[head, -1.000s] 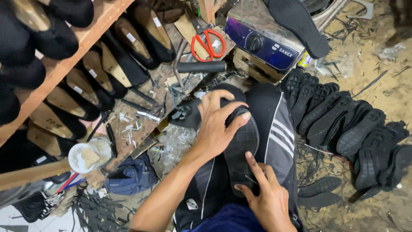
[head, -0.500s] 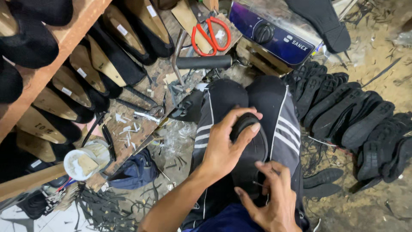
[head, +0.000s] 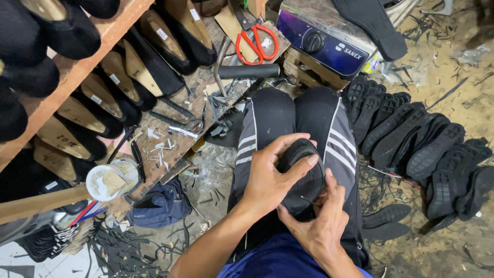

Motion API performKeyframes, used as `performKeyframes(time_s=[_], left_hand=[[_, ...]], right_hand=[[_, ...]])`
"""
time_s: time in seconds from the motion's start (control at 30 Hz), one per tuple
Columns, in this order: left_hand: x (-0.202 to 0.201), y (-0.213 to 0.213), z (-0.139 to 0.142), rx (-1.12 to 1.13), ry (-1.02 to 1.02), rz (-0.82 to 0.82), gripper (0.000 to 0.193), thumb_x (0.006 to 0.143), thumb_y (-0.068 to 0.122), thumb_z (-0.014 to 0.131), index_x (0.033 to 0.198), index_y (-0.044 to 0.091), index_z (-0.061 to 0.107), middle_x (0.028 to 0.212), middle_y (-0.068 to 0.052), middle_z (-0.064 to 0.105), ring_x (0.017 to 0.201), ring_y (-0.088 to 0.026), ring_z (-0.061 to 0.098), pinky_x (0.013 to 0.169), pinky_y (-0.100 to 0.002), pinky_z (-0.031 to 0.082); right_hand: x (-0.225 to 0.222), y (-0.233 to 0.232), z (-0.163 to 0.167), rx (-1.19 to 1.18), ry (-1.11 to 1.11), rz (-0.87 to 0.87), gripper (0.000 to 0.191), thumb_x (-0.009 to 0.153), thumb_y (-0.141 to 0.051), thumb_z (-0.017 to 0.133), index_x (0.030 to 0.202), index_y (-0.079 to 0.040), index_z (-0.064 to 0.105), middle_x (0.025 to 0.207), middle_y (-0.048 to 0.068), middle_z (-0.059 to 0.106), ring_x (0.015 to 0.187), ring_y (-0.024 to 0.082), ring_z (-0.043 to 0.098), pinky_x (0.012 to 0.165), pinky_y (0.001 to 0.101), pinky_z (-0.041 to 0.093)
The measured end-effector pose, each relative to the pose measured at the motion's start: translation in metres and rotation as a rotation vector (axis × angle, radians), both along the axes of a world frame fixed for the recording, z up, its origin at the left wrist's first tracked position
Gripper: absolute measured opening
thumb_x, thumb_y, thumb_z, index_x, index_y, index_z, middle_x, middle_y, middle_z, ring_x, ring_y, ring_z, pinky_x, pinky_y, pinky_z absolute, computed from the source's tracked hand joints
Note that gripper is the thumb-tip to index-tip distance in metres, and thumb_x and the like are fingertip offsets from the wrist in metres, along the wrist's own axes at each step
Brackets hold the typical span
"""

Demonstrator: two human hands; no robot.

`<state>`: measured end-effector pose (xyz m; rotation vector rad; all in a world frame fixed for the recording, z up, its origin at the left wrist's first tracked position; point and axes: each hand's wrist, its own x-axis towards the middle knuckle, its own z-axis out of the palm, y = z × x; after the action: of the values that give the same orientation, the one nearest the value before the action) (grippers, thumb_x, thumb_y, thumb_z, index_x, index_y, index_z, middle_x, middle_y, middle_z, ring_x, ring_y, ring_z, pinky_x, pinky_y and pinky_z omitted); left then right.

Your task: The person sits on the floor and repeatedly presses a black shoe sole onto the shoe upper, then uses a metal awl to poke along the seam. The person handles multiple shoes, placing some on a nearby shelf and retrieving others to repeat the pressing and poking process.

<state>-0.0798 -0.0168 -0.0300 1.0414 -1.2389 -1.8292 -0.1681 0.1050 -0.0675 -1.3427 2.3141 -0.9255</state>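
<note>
You sit with your knees (head: 293, 116) drawn together in black striped trousers, a wooden rack (head: 77, 67) of half-built black shoes off to your left and a row of black soles (head: 411, 144) laid on the floor to your right. On your lap rests the black shoe (head: 303, 177), sole side up — its long axis runs away from you along your right thigh, rounded end farthest out. Your left hand (head: 270, 177) comes at it from the left and wraps over that far end, fingers curled across the rim, holding it down against the leg. Your right hand (head: 321, 224) sits at the near end, closer to your body, thumb and fingers pinched narrow against the sole's edge — whether they grip something thin there I cannot tell. So both hands touch the shoe, the left farther out, the right nearer you
</note>
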Motion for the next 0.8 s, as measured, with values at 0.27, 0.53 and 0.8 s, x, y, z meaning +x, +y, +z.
performKeyframes(time_s=[0.27, 0.53, 0.8], left_hand=[[-0.001, 0.005, 0.007, -0.037, 0.017, -0.010, 0.039, 0.092, 0.009, 0.077, 0.128, -0.002, 0.066, 0.114, -0.007, 0.075, 0.094, -0.006, 0.066, 0.080, -0.022, 0.058], [0.002, 0.006, 0.004, -0.094, 0.002, -0.016, 0.038, 0.094, 0.009, 0.076, 0.128, -0.003, 0.065, 0.118, -0.007, 0.075, 0.099, -0.006, 0.067, 0.085, -0.021, 0.057], [0.003, 0.007, -0.004, 0.013, 0.090, 0.041, 0.034, 0.094, 0.003, 0.073, 0.125, -0.006, 0.066, 0.116, -0.012, 0.075, 0.101, -0.009, 0.069, 0.089, -0.023, 0.058]], right_hand=[[-0.002, 0.002, 0.003, -0.091, -0.029, 0.035, 0.116, 0.052, -0.026, 0.094, 0.148, 0.003, 0.035, 0.097, 0.014, 0.053, 0.064, 0.023, 0.063, 0.053, 0.0341, 0.055], [-0.001, 0.002, 0.001, -0.071, -0.035, 0.026, 0.117, 0.051, -0.027, 0.094, 0.147, 0.003, 0.035, 0.095, 0.014, 0.052, 0.061, 0.024, 0.063, 0.052, 0.0346, 0.056], [0.003, 0.004, -0.004, -0.066, -0.006, 0.035, 0.118, 0.051, -0.035, 0.096, 0.146, 0.001, 0.036, 0.095, 0.014, 0.052, 0.061, 0.026, 0.062, 0.050, 0.0370, 0.053]])
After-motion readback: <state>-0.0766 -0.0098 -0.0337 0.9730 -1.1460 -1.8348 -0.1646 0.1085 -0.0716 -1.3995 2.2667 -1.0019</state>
